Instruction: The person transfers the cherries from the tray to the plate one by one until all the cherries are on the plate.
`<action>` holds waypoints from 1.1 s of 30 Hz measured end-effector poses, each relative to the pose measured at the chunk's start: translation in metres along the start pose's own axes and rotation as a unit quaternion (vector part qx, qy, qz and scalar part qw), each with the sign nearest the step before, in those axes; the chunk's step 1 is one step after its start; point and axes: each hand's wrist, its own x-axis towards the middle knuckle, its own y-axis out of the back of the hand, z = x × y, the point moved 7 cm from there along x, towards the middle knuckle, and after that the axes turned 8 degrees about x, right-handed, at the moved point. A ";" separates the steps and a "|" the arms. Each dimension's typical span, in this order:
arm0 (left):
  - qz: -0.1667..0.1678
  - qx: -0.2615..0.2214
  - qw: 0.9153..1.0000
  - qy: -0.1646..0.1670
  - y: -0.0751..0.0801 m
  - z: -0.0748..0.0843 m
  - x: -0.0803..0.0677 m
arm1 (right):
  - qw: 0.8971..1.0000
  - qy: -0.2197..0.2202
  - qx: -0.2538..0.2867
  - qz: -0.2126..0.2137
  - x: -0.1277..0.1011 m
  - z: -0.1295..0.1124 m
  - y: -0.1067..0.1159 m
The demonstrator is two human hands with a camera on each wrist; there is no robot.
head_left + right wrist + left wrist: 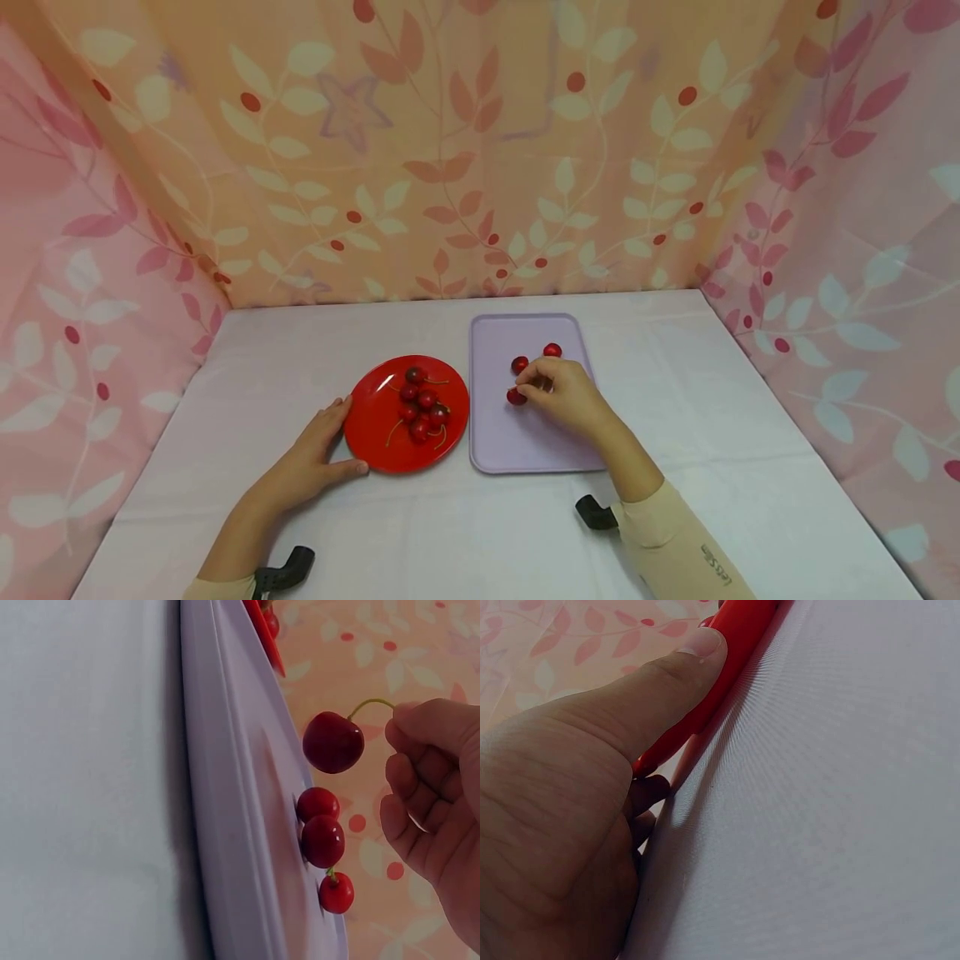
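Observation:
My right hand (pixel 564 393) is over the lilac tray, thumb and forefinger pinching the green stem of a dark red cherry (pixel 333 742). In the right wrist view this cherry hangs off the tray's surface. Three more cherries sit on the tray, among them a front one (pixel 323 841) and a small one (pixel 336 892); in the head view the hand partly hides this group. My left hand (pixel 311 458) rests beside the red plate (pixel 367 425), its thumb and fingers spread along the rim. Several stemmed cherries (pixel 426 400) lie piled on the plate.
The lilac tray (pixel 495 450) has a raised rim and lies just right of the plate. Both stand on a white-covered table (pixel 420 525). Patterned curtains (pixel 480 150) close off the back and sides. A black wrist mount (pixel 596 512) juts out near the right sleeve.

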 end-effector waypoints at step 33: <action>0.006 0.004 1.000 -0.020 0.003 0.005 0.000 | 0.990 0.117 0.001 -0.080 0.046 -0.083 -0.062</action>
